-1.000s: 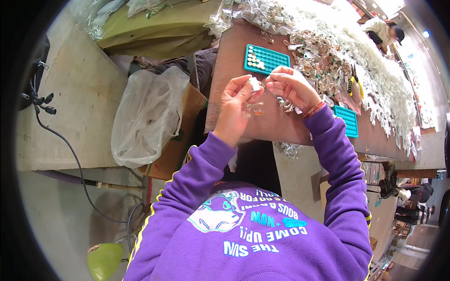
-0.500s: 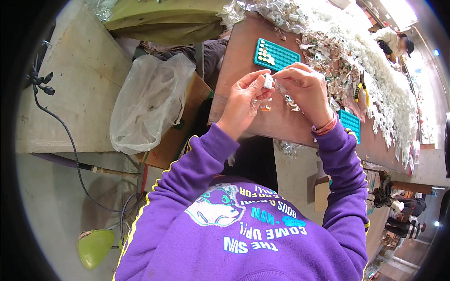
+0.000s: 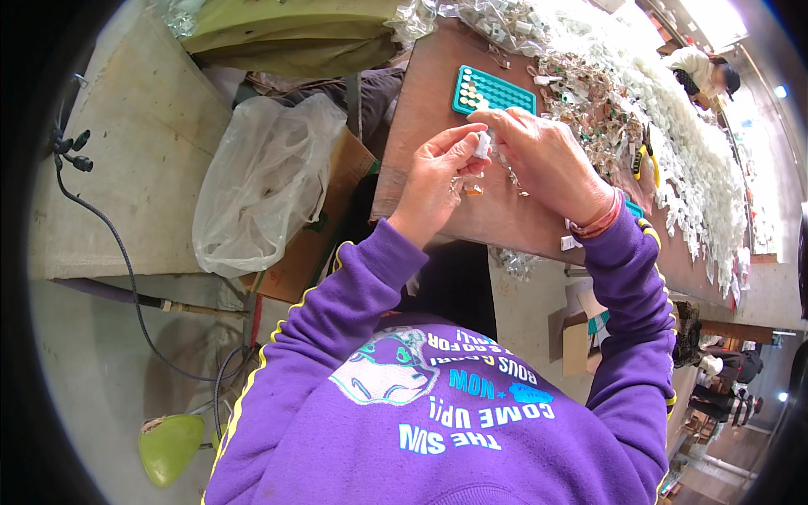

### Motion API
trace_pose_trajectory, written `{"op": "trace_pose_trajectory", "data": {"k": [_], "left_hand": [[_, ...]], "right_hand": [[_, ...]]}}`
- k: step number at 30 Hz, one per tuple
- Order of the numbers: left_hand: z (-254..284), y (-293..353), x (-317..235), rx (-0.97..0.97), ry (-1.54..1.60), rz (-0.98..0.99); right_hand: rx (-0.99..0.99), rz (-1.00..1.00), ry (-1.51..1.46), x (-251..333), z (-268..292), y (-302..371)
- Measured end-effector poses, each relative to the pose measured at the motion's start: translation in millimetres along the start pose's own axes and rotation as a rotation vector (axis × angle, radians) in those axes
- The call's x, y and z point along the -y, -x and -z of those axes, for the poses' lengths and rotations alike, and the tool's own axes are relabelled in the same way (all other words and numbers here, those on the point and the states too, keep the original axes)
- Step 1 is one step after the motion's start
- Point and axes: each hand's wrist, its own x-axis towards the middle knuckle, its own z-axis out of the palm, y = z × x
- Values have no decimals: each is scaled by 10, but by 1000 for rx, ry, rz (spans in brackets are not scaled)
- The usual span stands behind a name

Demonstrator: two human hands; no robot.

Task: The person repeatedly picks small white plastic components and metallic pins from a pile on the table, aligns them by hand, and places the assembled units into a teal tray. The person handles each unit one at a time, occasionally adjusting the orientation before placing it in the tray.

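My left hand [image 3: 433,181] pinches a small white rectangular plastic piece [image 3: 483,145] between thumb and fingers. Bits of clear plastic [image 3: 457,187] show below its curled fingers. Just to the right, my right hand [image 3: 551,160] is bent over, its fingers drawn together close above the white piece. Whatever its fingertips grip is too small or hidden to make out. Directly beyond both hands lies a teal tray [image 3: 513,98] with rows of small pockets. Several round cream-coloured discs [image 3: 468,87] fill its left end, and my right fingers cover part of its near edge.
Small clear and metallic parts [image 3: 581,93] are heaped right of the tray, with a long pile of white pieces [image 3: 673,160] beyond. Yellow-handled pliers [image 3: 646,160] lie beside the heap. A plastic bag [image 3: 265,177] sits left of the brown table [image 3: 421,93]. Another person [image 3: 699,71] is at far right.
My right hand has shifted forward and left, its fingertips now nearer the tray's near edge. The right forearm swung outward, covering more of a second teal tray. My left hand stays nearly still with the white piece.
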Motion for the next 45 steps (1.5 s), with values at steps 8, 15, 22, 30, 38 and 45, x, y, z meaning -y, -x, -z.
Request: {"op": "trace_pose_trajectory", "data": {"k": [8, 15, 22, 30, 38, 45], "left_hand": [[-10, -11, 36, -12, -52, -36], [-40, 2, 35, -18, -144, -45], [-6, -12, -19, -7, -43, 11], [33, -25, 4, 31, -1, 28], [64, -41, 13, 53, 14, 42], [57, -39, -23, 35, 46, 70]], "right_hand": [[105, -39, 100, 39, -14, -33], [-60, -76, 11, 59, -163, 7], [-266, -365, -274, 37, -159, 181], [-247, -214, -188, 22, -335, 178], [-290, -198, -99, 59, -465, 178], [-302, -250, -153, 46, -458, 142]]}}
